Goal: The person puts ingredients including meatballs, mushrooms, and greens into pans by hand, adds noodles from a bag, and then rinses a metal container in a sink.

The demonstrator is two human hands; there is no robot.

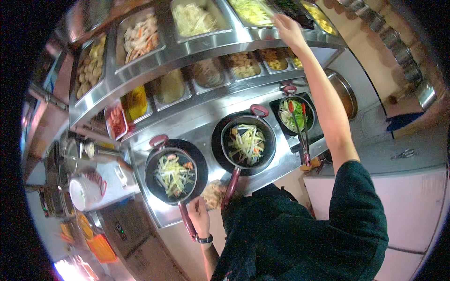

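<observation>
My right hand (289, 31) is stretched out to the upper rail, at the front right corner of a metal tray of pale shredded vegetable (253, 11). Motion blur hides whether its fingers hold anything. Down at the counter's front edge, my left hand (199, 215) has curled fingers right beside the maroon handle (187, 221) of the left frying pan (152, 186). Whether it grips that handle is unclear. Shredded vegetables (174, 175) with orange bits lie in this pan. A second frying pan (270, 140) to the right holds a similar heap (247, 144).
A smaller pan (310, 126) with leafy greens has red-tipped tongs (303, 135) across it. Trays of noodles (195, 19) and seafood (140, 37) line the upper rail, with more tubs (170, 87) below. A white container (81, 195) stands left; scissors (403, 154) lie right.
</observation>
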